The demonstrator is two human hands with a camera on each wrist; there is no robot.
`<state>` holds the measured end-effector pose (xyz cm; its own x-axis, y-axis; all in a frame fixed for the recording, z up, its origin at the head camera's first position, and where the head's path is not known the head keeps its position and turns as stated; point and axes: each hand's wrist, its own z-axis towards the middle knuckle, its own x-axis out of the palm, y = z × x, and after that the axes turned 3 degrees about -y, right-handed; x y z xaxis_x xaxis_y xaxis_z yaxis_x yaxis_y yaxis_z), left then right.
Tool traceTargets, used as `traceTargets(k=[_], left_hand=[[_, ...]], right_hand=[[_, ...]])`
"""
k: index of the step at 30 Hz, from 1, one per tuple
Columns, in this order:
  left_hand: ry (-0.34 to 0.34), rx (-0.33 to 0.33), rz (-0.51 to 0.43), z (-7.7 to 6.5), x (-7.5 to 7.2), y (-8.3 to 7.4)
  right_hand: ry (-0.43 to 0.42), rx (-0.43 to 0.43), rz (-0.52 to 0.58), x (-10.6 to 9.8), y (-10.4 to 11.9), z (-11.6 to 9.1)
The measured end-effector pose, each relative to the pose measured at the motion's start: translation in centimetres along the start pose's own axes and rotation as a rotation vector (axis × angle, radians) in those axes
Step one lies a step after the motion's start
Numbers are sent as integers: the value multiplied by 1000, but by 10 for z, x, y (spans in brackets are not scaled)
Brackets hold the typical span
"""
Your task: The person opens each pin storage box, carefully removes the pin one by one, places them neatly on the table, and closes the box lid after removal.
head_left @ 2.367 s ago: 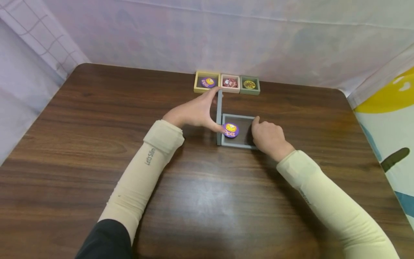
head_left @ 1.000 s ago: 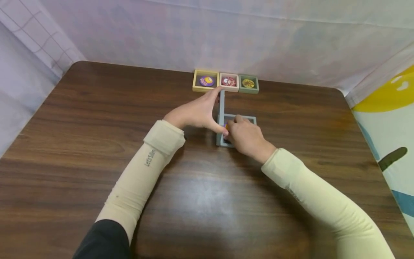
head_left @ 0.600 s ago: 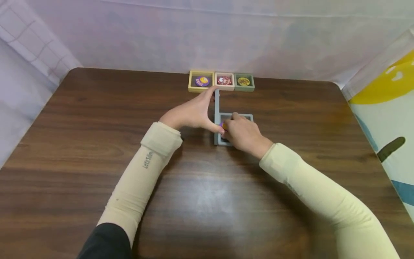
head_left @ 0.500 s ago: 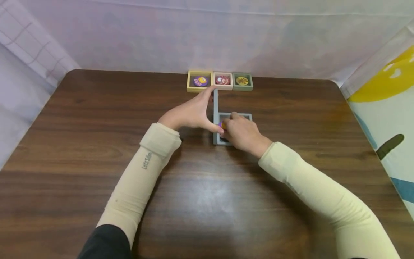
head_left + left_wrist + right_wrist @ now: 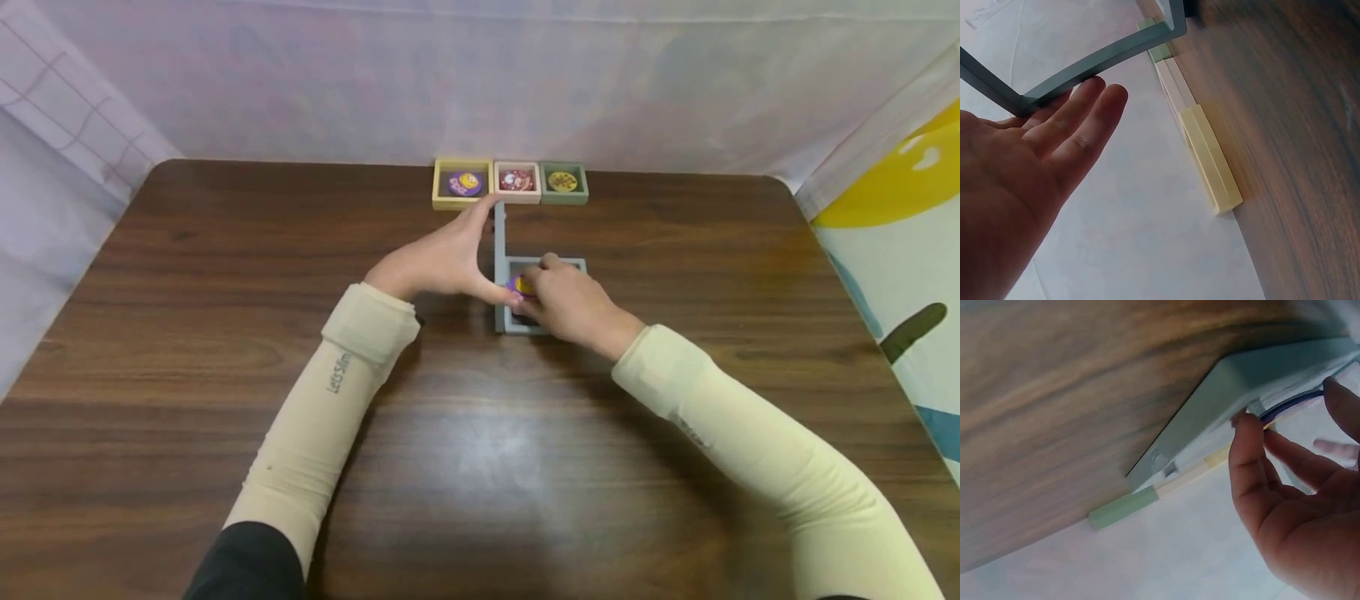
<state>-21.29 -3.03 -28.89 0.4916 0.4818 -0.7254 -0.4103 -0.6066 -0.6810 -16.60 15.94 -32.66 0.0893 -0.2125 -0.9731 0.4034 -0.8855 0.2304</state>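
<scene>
A grey display frame (image 5: 555,332) stands in the middle of the table, hinged apart. One half lies flat and the other half, its lid (image 5: 499,242), stands upright on the left. My left hand (image 5: 442,258) spans the lid, fingers at its far edge and thumb reaching round toward the flat half. In the left wrist view, several fingers (image 5: 1088,119) rest along the lid's rim; the thumb is out of sight. My right hand (image 5: 573,302) pinches the rim of a round purple badge (image 5: 522,286) with a yellow figure, over the flat half. That badge appears edge-on in the right wrist view.
Three shallow frames touch in a row at the table's back edge: yellow (image 5: 462,202), pink (image 5: 519,198) and green (image 5: 564,198). Each contains a round badge. Pale cloth hangs behind the table (image 5: 247,250), and a patterned cloth (image 5: 900,292) hangs at the right.
My right hand has moved left from the frame's right edge to the badge and taken hold of it. Lately it has shifted slightly right, showing more of the badge. My left hand has stayed on the lid.
</scene>
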Motion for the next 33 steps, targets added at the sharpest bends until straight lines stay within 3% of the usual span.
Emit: traceTargets(k=[15,33], left_hand=[[15,-20,32,0,-4,2],[32,-36,23,3,-2,1]], right_hand=[[5,109,49,-20,-36,7],[-5,257,22,-47,-111,-2]])
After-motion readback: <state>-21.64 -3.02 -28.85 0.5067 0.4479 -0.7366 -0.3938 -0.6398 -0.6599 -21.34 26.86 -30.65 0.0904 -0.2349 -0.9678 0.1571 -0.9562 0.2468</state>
